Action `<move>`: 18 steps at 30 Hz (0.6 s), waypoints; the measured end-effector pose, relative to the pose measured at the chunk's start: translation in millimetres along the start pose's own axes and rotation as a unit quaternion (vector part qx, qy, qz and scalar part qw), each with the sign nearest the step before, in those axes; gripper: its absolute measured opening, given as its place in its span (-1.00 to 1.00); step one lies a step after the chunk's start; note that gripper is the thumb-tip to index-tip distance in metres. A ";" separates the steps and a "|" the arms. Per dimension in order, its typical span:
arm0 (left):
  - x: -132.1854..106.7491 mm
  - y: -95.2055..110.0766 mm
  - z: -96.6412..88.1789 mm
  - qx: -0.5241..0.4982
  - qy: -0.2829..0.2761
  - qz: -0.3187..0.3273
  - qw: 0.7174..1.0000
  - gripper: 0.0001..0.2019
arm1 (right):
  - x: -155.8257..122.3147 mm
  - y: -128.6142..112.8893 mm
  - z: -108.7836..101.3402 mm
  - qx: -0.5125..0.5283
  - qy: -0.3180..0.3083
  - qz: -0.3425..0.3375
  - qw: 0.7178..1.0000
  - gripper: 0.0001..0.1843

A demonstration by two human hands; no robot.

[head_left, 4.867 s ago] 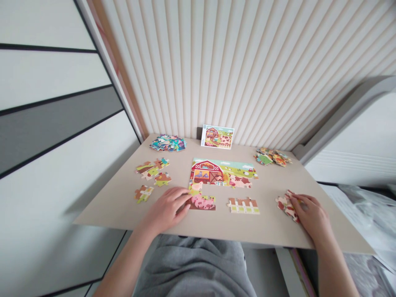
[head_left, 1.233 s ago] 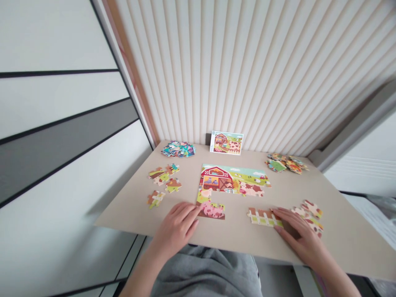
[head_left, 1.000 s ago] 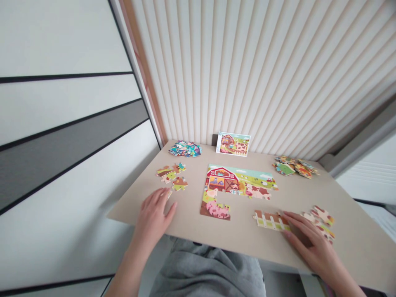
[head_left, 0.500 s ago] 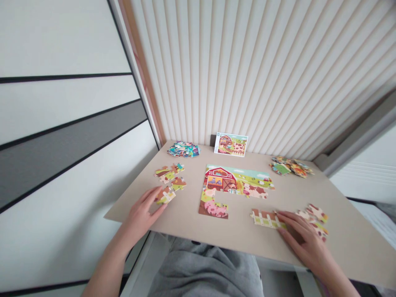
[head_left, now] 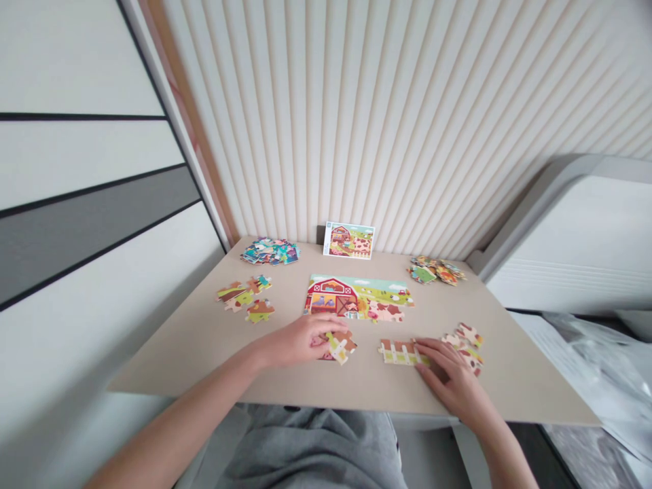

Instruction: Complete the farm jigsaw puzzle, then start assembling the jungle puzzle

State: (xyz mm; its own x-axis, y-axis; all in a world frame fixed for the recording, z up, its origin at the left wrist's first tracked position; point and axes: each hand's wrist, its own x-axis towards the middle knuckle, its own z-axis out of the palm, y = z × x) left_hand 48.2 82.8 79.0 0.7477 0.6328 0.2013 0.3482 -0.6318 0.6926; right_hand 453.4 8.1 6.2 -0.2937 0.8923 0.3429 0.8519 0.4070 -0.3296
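My left hand (head_left: 301,338) pinches a loose puzzle piece (head_left: 340,346) and holds it at the lower left of the partly joined farm puzzle (head_left: 356,297), over the pig section. Flat on the table lies my right hand (head_left: 448,380), fingers stretched, its fingertips resting on the right end of a joined fence strip (head_left: 398,352). A small cluster of cow-patterned pieces (head_left: 466,343) lies just beyond that hand.
On the beige table (head_left: 204,339), a reference picture card (head_left: 349,240) leans on the ribbed wall. Piles of pieces sit at the back left (head_left: 269,250) and back right (head_left: 435,270). Several loose pieces (head_left: 245,297) lie left of the puzzle.
My left hand went out to the loose pieces on the left, took one, and has come back with it to the puzzle's lower left. My right hand stayed on the fence strip.
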 end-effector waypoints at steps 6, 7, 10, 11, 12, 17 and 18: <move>57.1 2.7 17.1 0.040 -0.110 0.069 0.991 -0.59 | 1.6 -6.7 -4.2 -0.004 -0.008 0.003 1.000 -0.63; 63.3 3.2 22.8 0.052 -0.115 0.076 0.989 -0.58 | 1.5 -6.7 -4.5 -0.005 -0.009 0.003 1.000 -0.62; 71.4 5.0 40.1 0.115 -0.089 0.085 0.986 -0.57 | 0.9 -5.8 -4.3 -0.009 -0.010 0.005 1.000 -0.62; 70.5 6.0 45.1 0.147 -0.068 0.082 0.983 -0.59 | 0.6 -5.5 -4.1 -0.009 -0.011 0.004 1.000 -0.62; 68.0 7.3 49.3 0.180 -0.045 0.076 0.980 -0.62 | 0.4 -5.4 -3.8 -0.008 -0.013 0.004 1.000 -0.62; 45.8 12.2 58.0 0.250 0.011 0.038 0.967 -0.70 | 0.1 -6.8 -4.3 0.000 -0.015 0.009 1.000 -0.62; 42.4 11.8 58.2 0.248 0.008 0.034 0.968 -0.67 | 0.2 -7.4 -4.6 0.001 -0.015 0.010 1.000 -0.62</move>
State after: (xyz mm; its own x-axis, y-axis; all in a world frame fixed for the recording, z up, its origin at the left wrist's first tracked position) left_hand 117.0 76.1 55.5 0.7706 0.5867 0.2490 0.5302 -0.8069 0.2604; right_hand 449.0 4.4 12.8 -0.2901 0.9054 0.3101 0.8567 0.3900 -0.3374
